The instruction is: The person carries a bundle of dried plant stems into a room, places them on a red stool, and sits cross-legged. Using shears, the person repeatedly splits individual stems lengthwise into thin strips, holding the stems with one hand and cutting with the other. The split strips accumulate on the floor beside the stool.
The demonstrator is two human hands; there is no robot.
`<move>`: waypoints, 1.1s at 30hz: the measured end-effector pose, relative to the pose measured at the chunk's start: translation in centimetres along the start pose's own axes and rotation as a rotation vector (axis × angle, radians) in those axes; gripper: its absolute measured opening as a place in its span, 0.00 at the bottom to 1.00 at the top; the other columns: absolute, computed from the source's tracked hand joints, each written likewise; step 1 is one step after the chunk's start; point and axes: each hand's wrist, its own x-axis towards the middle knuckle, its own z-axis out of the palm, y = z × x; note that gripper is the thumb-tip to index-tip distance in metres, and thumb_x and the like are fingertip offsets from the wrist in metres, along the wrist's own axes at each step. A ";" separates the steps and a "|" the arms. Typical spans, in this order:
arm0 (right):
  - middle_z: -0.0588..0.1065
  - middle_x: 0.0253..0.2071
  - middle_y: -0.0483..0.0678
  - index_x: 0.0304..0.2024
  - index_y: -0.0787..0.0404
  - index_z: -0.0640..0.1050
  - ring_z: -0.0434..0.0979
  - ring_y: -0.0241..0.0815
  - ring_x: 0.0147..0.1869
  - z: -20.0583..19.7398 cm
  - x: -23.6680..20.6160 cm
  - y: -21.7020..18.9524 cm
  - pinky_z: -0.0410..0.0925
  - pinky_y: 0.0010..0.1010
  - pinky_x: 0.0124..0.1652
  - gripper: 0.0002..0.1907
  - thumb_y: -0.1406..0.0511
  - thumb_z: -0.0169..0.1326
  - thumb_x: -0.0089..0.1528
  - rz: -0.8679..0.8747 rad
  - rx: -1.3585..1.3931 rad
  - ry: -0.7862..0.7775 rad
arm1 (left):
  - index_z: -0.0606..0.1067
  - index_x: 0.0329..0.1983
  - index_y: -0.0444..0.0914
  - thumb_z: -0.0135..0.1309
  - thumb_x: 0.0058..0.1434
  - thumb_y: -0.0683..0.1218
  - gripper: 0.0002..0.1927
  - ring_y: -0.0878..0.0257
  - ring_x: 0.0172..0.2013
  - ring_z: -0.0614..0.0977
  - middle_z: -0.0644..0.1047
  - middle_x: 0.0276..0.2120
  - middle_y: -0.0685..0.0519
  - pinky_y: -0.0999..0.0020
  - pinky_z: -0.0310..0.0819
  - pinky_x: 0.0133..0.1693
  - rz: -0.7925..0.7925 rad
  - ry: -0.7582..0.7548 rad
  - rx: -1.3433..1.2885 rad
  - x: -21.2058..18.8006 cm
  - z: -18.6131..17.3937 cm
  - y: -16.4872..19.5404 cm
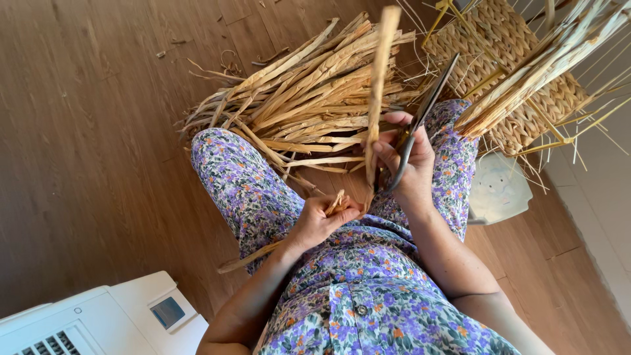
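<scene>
Your left hand (320, 222) is closed round the lower end of 1 dried straw strip (377, 98), low in your lap, w/ a short stub of fibre poking out past the fingers. From that grip the strip runs nearly straight up the head view, long axis pointing away from you, top end just past the loose straw pile (302, 98) on the wooden floor (85, 131).

Your right hand (407, 161) sits higher, just right of the strip, fingers wrapped on the handles of the dark scissors (427, 108) & thumb touching the strip. Blades angle up & to the right, away from the strip; can't tell if they're parted.

So the strip lies left of the blades, near-parallel w/ them, and the right hand is the nearer 1 to its mid-length. The woven basket (526, 105) stands off to the right, behind the scissors, w/ its uprights sticking out.
</scene>
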 end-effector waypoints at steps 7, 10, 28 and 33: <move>0.77 0.47 0.45 0.60 0.61 0.73 0.79 0.33 0.50 -0.9 -1.7 -0.3 0.74 0.27 0.53 0.23 0.77 0.61 0.64 -0.030 -0.111 -0.192 | 0.81 0.45 0.39 0.54 0.70 0.51 0.12 0.74 0.22 0.72 0.83 0.36 0.57 0.79 0.68 0.22 0.048 0.439 -0.106 5.6 -4.1 7.7; 0.76 0.50 0.44 0.56 0.61 0.74 0.79 0.33 0.51 -0.3 -2.2 0.7 0.75 0.28 0.53 0.20 0.76 0.61 0.64 -0.028 -0.118 -0.242 | 0.79 0.49 0.37 0.58 0.70 0.49 0.12 0.74 0.25 0.73 0.83 0.41 0.55 0.78 0.68 0.25 0.220 0.526 -0.202 7.8 -5.0 10.8; 0.78 0.49 0.47 0.67 0.61 0.66 0.79 0.34 0.54 1.0 -1.9 -2.1 0.72 0.25 0.54 0.33 0.66 0.66 0.62 0.029 -0.218 -0.201 | 0.74 0.49 0.36 0.60 0.70 0.46 0.10 0.71 0.40 0.81 0.82 0.43 0.52 0.75 0.78 0.43 0.201 0.402 -0.290 8.1 -3.4 12.6; 0.74 0.45 0.45 0.65 0.61 0.67 0.75 0.35 0.47 1.2 -1.6 -3.1 0.72 0.25 0.46 0.42 0.56 0.71 0.55 0.068 -0.542 -0.222 | 0.76 0.53 0.36 0.57 0.72 0.48 0.13 0.73 0.28 0.74 0.79 0.34 0.57 0.78 0.69 0.31 0.135 0.409 -0.302 7.6 -2.8 12.3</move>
